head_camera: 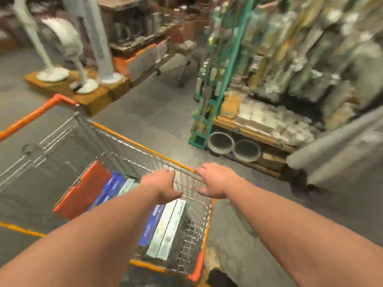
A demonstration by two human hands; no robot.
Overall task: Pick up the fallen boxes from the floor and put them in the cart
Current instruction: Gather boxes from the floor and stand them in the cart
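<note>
The wire cart with an orange rim point(132, 141) fills the lower left of the blurred head view. Long flat boxes lie inside it along its right side: blue ones point(152, 224) and pale green-white ones point(169, 226). Both of my arms reach forward over the cart's far right corner. My left hand point(163, 187) and my right hand point(215, 181) hover at the wire rim, palms facing each other, fingers spread, with nothing held. No box is visible on the floor.
An orange flap point(83, 191) lies in the cart beside the boxes. A teal rack point(204, 112) and a loaded shelf with two round tubs point(246, 151) stand to the right. White pedestal fans on a wooden platform point(91, 98) stand ahead left. Grey floor point(155, 108) lies between them.
</note>
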